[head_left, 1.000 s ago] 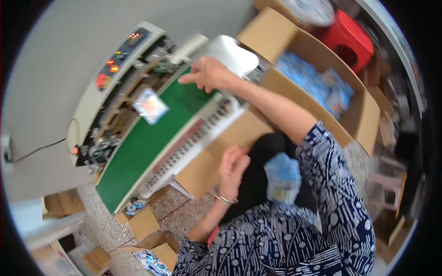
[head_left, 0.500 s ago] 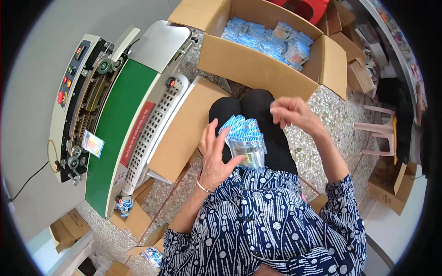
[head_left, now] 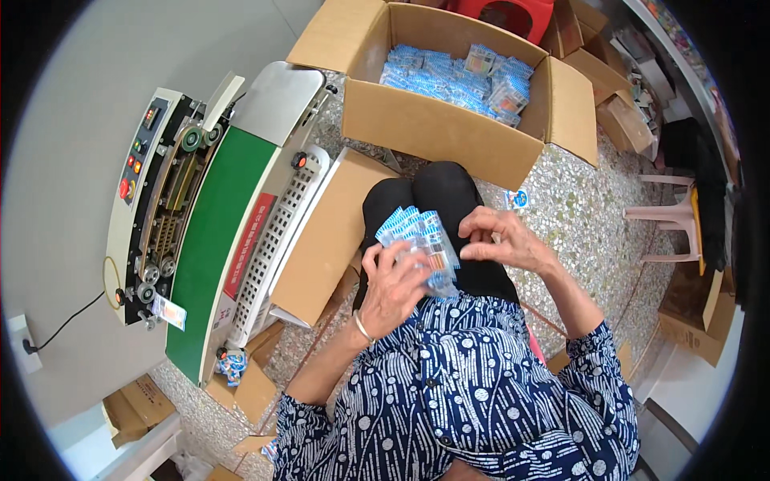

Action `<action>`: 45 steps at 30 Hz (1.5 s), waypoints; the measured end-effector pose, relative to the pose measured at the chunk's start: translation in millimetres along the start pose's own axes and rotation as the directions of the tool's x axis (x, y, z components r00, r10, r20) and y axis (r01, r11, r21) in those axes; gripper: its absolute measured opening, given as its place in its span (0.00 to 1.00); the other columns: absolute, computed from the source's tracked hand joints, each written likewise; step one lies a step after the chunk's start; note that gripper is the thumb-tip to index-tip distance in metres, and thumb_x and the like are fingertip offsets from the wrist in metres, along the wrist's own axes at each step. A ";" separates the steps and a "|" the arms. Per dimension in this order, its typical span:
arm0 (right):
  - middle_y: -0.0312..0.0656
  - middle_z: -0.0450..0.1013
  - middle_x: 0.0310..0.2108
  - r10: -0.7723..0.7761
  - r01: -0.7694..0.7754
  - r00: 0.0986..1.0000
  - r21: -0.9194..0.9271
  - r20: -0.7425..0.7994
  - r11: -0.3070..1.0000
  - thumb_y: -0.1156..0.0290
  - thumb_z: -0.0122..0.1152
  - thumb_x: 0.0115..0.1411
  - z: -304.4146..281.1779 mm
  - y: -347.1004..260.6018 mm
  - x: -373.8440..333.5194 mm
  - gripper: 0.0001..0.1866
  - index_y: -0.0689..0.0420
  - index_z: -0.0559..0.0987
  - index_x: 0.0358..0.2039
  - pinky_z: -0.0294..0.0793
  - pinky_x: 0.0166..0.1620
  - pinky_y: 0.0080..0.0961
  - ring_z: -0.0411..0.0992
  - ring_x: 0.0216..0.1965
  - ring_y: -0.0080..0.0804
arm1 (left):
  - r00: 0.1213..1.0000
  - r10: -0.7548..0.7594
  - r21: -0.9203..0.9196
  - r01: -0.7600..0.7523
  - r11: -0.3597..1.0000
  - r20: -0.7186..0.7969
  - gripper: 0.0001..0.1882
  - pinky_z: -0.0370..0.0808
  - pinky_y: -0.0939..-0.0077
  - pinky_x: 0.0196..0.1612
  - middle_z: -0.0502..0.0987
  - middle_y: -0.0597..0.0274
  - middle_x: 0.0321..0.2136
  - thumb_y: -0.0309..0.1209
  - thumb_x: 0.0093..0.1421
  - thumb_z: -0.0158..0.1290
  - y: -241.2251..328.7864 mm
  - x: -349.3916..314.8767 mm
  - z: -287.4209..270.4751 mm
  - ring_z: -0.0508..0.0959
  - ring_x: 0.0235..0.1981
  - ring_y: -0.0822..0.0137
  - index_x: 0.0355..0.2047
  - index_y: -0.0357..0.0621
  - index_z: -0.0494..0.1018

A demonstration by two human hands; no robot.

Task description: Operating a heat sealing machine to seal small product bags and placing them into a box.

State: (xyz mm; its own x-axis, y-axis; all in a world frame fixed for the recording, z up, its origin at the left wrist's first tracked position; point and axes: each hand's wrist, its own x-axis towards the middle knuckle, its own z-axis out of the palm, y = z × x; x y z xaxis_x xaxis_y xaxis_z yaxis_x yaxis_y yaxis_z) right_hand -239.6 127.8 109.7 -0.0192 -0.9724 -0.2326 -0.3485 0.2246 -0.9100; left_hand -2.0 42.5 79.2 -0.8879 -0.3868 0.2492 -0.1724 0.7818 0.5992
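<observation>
On my lap lies a loose, fanned pile of small clear packets (head_left: 433, 232) with blue-and-white patterned tops. My left hand (head_left: 395, 284), with a bracelet at its wrist, lies across the near left part of the pile. Its fingers are apart, slightly blurred, and hide some packets. Just right of the pile hovers my right hand (head_left: 509, 240). Its fingers are bent, a gap shows between thumb and forefinger, and nothing is visible in it. Another blue-and-white packet (head_left: 517, 200) lies on the speckled floor beyond my right hand.
A large open carton (head_left: 441, 124) full of similar packets stands ahead. At left is a sealing machine (head_left: 152, 172) with a green conveyor belt (head_left: 216, 248); one packet (head_left: 169, 312) sticks out at its near end. A pink stool (head_left: 670, 212) stands right, a red stool (head_left: 521, 16) behind the carton.
My left hand has moved right and forward onto the packets. My right hand has come down nearer the pile. The packet on the floor shows where my right hand was before. The view has shifted slightly.
</observation>
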 end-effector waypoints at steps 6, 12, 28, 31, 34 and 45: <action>0.50 0.69 0.44 -0.275 0.281 0.953 -0.026 0.125 0.959 0.50 0.71 0.40 16.3 -20.9 2.4 0.38 0.62 0.71 0.46 0.67 0.49 0.35 0.68 0.46 0.45 | 1.000 -0.019 -0.348 0.017 0.938 -0.003 0.11 0.71 0.71 0.36 0.75 0.59 0.29 0.23 0.46 0.57 1.4 21.7 -35.9 0.76 0.31 0.59 0.32 0.38 0.73; 0.36 0.75 0.34 -0.041 -0.014 0.994 0.491 0.101 0.871 0.68 0.64 0.53 29.0 -46.3 44.1 0.18 0.62 0.74 0.42 0.71 0.40 0.20 0.72 0.34 0.20 | 0.937 -0.332 -0.671 0.174 0.721 -0.114 0.16 0.72 0.80 0.39 0.74 0.58 0.35 0.21 0.50 0.58 -4.9 75.2 -86.7 0.75 0.38 0.71 0.40 0.37 0.69; 0.37 0.74 0.39 -0.098 -0.079 0.959 0.586 0.264 0.806 0.67 0.58 0.58 48.5 -52.1 209.0 0.17 0.62 0.74 0.45 0.70 0.45 0.21 0.71 0.39 0.20 | 0.668 -0.741 -0.951 -0.184 -0.248 0.064 0.17 0.74 0.70 0.47 0.75 0.59 0.42 0.23 0.55 0.54 -119.4 37.5 -67.0 0.77 0.43 0.66 0.47 0.39 0.68; 0.37 0.75 0.38 -0.089 -0.075 0.966 0.595 0.241 0.800 0.69 0.59 0.57 54.0 -40.5 231.9 0.15 0.63 0.75 0.42 0.70 0.45 0.20 0.72 0.38 0.20 | 0.663 -0.747 -0.956 -0.193 -0.220 0.039 0.18 0.74 0.70 0.47 0.75 0.59 0.42 0.22 0.55 0.54 -129.2 40.0 -70.3 0.76 0.42 0.66 0.47 0.39 0.68; 0.37 0.75 0.37 -0.137 -0.023 0.964 0.590 0.226 0.807 0.70 0.60 0.56 59.8 -47.8 246.5 0.14 0.63 0.76 0.41 0.70 0.45 0.20 0.72 0.38 0.20 | 0.647 -0.762 -0.969 -0.206 -0.133 -0.033 0.18 0.74 0.70 0.48 0.75 0.59 0.42 0.22 0.55 0.54 -135.3 40.4 -77.2 0.76 0.43 0.66 0.47 0.39 0.68; 0.37 0.76 0.31 -0.035 -0.059 0.985 0.523 0.167 0.850 0.68 0.62 0.53 74.4 -94.4 345.9 0.13 0.61 0.78 0.37 0.72 0.37 0.24 0.73 0.33 0.23 | 0.442 -0.888 -0.929 -0.367 -0.051 -0.126 0.17 0.73 0.68 0.49 0.74 0.59 0.43 0.20 0.56 0.52 -155.0 -5.4 -96.1 0.75 0.44 0.64 0.47 0.39 0.68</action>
State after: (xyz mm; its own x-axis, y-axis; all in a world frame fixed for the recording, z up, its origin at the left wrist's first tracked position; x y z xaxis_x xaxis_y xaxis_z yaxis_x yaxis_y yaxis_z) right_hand -143.6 -225.0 89.6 0.1500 -0.9552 -0.2552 0.1949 0.2816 -0.9395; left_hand 70.5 -123.5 58.1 -0.1855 -0.9268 -0.3266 0.7312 -0.3522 0.5842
